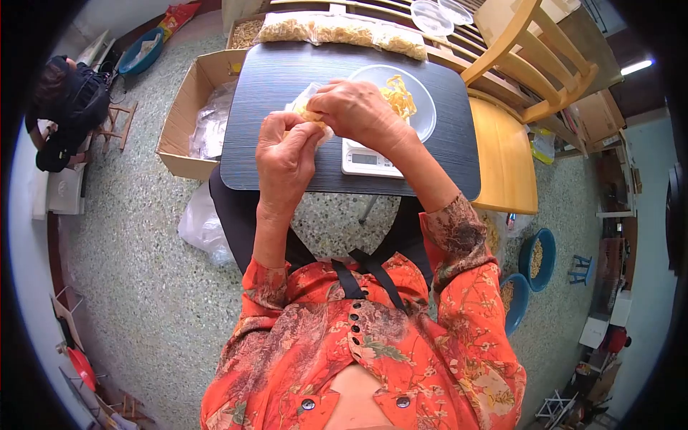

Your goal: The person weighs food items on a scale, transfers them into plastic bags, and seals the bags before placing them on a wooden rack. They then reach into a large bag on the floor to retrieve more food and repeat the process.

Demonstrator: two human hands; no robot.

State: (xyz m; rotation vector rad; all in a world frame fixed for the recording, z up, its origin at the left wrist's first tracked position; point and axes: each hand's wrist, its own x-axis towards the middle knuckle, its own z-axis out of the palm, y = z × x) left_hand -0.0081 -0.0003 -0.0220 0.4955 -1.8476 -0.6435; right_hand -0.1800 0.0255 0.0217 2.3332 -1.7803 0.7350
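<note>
Both hands meet over the dark table, pinching a small clear plastic bag (299, 106) with yellowish pieces in it. My left hand (285, 154) is closed on the bag's lower side, and my right hand (358, 111) is closed on its upper side, with the fingertips close together. Beneath my right wrist stands a white scale (369, 159) with a small display. On it or just behind it, partly hidden by my right hand, is a clear round bowl (424, 107) holding yellow curled strips (398, 98).
Filled bags (340, 32) line the far edge of the dark table (251, 86). An open cardboard box (179, 125) with plastic bags stands left, a wooden chair (502, 154) right. Blue tubs (546, 261) sit on the floor. Another person (75, 107) is at the far left.
</note>
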